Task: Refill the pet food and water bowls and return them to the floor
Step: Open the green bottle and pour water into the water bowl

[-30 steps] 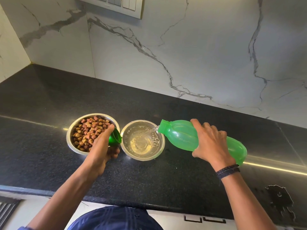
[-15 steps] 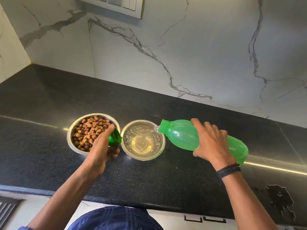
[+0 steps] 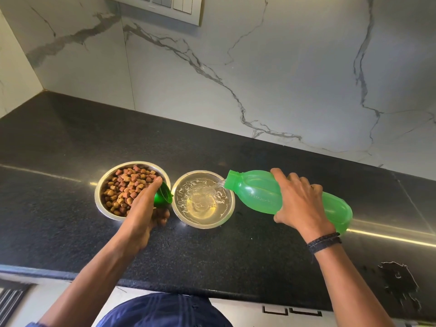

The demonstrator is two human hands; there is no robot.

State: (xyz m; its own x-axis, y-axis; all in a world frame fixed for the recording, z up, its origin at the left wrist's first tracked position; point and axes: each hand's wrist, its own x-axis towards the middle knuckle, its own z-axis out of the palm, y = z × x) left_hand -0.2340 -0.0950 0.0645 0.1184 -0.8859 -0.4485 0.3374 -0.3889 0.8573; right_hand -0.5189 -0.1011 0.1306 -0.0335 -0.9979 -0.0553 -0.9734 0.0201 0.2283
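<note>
Little changed since half second ago: your right hand (image 3: 299, 204) keeps green bottle (image 3: 254, 192) gripped and tipped, neck over right rim of water bowl (image 3: 203, 226), stream still running, water surface now more rippled. Your left hand (image 3: 144, 208) stays put, fingers curled round green cap (image 3: 162, 197), over near-right edge of food bowl (image 3: 98, 197) full of kibble (image 3: 127, 185). Both bowls side by side on tabletop (image 3: 70, 149).
</note>
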